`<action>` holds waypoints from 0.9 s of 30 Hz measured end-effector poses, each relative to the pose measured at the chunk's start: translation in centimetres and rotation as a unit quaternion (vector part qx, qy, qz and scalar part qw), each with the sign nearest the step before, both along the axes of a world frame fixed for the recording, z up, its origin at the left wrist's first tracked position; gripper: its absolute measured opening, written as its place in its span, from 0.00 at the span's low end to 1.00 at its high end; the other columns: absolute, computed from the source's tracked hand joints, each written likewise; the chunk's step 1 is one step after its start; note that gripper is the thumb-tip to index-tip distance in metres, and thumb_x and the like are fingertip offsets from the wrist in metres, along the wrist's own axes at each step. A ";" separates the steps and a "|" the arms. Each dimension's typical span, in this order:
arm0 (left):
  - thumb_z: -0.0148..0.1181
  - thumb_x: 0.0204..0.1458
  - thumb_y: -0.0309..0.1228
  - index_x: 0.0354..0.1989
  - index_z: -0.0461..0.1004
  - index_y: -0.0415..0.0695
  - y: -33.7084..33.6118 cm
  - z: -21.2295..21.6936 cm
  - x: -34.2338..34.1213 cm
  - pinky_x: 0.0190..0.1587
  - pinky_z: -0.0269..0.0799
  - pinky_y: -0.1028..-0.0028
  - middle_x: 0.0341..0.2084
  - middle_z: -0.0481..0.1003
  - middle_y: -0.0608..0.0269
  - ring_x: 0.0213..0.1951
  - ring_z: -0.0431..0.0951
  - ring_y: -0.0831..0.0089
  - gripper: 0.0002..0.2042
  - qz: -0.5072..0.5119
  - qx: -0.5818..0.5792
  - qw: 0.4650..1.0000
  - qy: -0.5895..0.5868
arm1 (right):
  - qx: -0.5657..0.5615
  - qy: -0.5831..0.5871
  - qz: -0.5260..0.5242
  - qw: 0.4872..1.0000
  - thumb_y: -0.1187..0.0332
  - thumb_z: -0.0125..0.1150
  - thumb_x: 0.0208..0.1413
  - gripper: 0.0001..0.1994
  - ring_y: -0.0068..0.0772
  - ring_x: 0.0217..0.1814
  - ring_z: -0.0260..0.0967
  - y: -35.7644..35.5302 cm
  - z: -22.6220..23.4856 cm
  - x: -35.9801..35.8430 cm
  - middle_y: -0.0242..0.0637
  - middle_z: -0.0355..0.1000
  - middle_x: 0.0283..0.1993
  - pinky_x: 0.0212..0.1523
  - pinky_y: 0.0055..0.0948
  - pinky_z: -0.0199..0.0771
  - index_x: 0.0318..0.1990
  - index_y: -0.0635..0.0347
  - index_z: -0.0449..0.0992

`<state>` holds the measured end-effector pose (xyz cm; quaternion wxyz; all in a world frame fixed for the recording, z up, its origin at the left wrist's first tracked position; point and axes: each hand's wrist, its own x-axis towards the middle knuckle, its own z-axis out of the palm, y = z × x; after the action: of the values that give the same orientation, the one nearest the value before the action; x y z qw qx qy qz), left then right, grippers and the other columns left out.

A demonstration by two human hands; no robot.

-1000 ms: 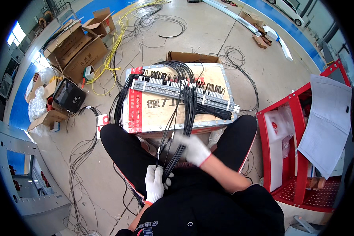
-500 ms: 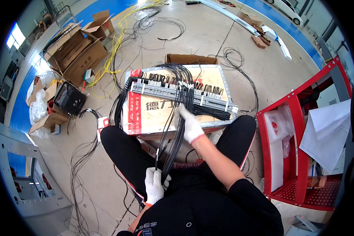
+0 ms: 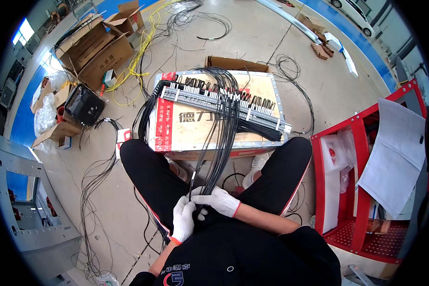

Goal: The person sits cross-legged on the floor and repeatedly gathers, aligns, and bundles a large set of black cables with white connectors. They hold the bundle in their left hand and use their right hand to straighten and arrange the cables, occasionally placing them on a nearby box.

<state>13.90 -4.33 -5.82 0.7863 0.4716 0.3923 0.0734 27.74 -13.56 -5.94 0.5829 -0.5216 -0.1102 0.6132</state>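
Note:
Both my hands wear white knit gloves and meet low in front of my body. My left hand (image 3: 183, 220) is closed around the lower end of a black wire bundle (image 3: 219, 162). Beside it, my right hand (image 3: 218, 200) is closed on the same bundle, its fingers touching the left. White sleeves mark the wires' upper ends near a long grey slotted wiring duct (image 3: 202, 108). Looped black wires with white tags line the duct's far side. It lies across a wooden crate (image 3: 176, 138) with metal edging and red tape. The wire ends inside my hands are hidden.
Open cardboard boxes (image 3: 105, 62), yellow cable (image 3: 145, 52) and a black case (image 3: 84, 106) lie at left. Loose black wires (image 3: 88, 190) trail over the floor. A red-framed cabinet (image 3: 362, 190) with paper sheets (image 3: 395, 152) stands right, a grey metal frame (image 3: 33, 205) left.
My right hand has come down along the wires from near the duct to beside my left hand. The left keeps hold of the bundle. The paper on the red cabinet has shifted.

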 end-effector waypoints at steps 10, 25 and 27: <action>0.44 0.66 0.34 0.35 0.66 0.37 -0.7 -1.1 -0.5 0.28 0.72 0.74 0.25 0.73 0.59 0.23 0.76 0.72 0.12 0.055 0.126 0.989 0.049 | 0.026 -0.021 0.011 0.999 0.65 0.64 0.59 0.10 0.19 0.24 0.69 0.1 0.4 -0.1 0.30 0.70 0.26 0.23 0.23 0.69 0.33 0.63 0.76; 0.47 0.64 0.30 0.33 0.66 0.38 -1.1 2.4 0.7 0.21 0.66 0.78 0.16 0.74 0.60 0.16 0.70 0.78 0.09 0.017 0.170 0.982 0.079 | 0.003 0.072 -0.295 0.953 0.61 0.59 0.64 0.11 0.22 0.29 0.69 4.3 -0.8 5.7 0.30 0.73 0.32 0.29 0.29 0.73 0.38 0.60 0.78; 0.47 0.64 0.30 0.33 0.67 0.37 -1.3 2.3 0.7 0.22 0.66 0.78 0.16 0.74 0.60 0.16 0.70 0.78 0.09 0.023 0.162 0.984 0.072 | 0.017 0.079 -0.332 0.940 0.61 0.60 0.63 0.12 0.25 0.29 0.71 4.9 -1.0 9.1 0.31 0.73 0.32 0.28 0.32 0.77 0.40 0.62 0.77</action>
<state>14.60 -5.62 -3.57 0.6670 0.5880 0.4416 0.1195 36.80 -8.70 -6.95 0.7686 -0.4689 0.1049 0.4223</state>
